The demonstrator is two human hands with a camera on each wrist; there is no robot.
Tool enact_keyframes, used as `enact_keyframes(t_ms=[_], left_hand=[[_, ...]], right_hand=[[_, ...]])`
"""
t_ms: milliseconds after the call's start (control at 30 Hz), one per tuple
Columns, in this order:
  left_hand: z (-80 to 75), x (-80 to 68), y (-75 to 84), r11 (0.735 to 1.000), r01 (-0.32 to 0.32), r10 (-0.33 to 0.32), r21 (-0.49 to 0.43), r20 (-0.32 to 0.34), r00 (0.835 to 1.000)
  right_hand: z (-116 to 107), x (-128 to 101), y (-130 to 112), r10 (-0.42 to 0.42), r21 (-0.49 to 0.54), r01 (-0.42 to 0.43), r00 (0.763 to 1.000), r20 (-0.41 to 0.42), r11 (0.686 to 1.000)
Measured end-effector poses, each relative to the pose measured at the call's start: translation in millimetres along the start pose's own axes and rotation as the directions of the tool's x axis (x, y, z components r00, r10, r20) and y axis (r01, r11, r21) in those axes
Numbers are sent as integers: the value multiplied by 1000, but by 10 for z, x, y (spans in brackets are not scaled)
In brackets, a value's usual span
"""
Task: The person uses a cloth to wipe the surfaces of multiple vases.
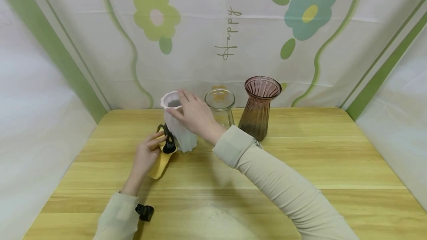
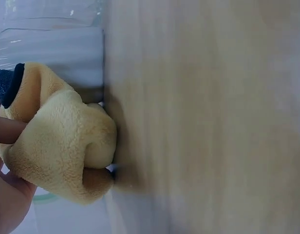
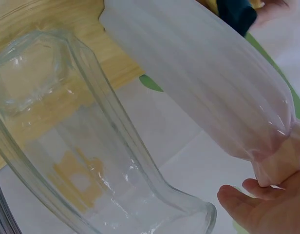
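Observation:
A white ribbed vase (image 1: pixel 178 129) stands on the wooden table (image 1: pixel 300 166); my right hand (image 1: pixel 191 112) grips its rim from the right, thumb on the near lip. In the right wrist view the white vase (image 3: pixel 208 83) fills the upper right, with my fingertips (image 3: pixel 276 168) at its rim. My left hand (image 1: pixel 148 153) holds a yellow plush toy (image 1: pixel 161 158) with a black part, pressed against the vase's left base. In the left wrist view the plush toy (image 2: pixel 62 146) sits between my fingers (image 2: pixel 9 131), touching the tabletop.
A clear glass vase (image 1: pixel 220 106) stands just right of the white one, and close up as the clear vase (image 3: pixel 77 146). A brown ribbed glass vase (image 1: pixel 258 110) is further right. Cloth backdrop walls enclose the table on three sides.

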State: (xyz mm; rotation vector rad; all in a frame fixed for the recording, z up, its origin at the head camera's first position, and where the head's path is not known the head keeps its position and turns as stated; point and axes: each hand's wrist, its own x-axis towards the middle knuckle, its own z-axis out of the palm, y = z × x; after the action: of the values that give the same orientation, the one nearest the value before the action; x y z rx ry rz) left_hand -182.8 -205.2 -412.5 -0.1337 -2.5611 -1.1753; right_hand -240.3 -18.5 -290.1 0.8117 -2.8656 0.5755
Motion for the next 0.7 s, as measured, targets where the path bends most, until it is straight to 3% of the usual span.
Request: enact_keyframes(t_ms=[167,333,500,600,700], left_hand=[[7,-10,-12,1000,-4,4,-12,17,1000],[-11,-14,-3,1000,-4,4,-18,-8,1000],[-66,2,64,993,22,-36,-117,-116,993],[-105,29,128,985,-10,-25,-174,-200,979],[-135,56,195,983,-52,4,-174,-263,965]], right_hand=[[-2,10,33,1,9,-1,1000,6,1000],[1,30,114,-11,41,9,998,60,999],[-35,46,165,-47,82,38,993,110,996],[-64,51,171,-62,72,54,991,115,996],[-78,47,165,-63,58,57,991,116,997]])
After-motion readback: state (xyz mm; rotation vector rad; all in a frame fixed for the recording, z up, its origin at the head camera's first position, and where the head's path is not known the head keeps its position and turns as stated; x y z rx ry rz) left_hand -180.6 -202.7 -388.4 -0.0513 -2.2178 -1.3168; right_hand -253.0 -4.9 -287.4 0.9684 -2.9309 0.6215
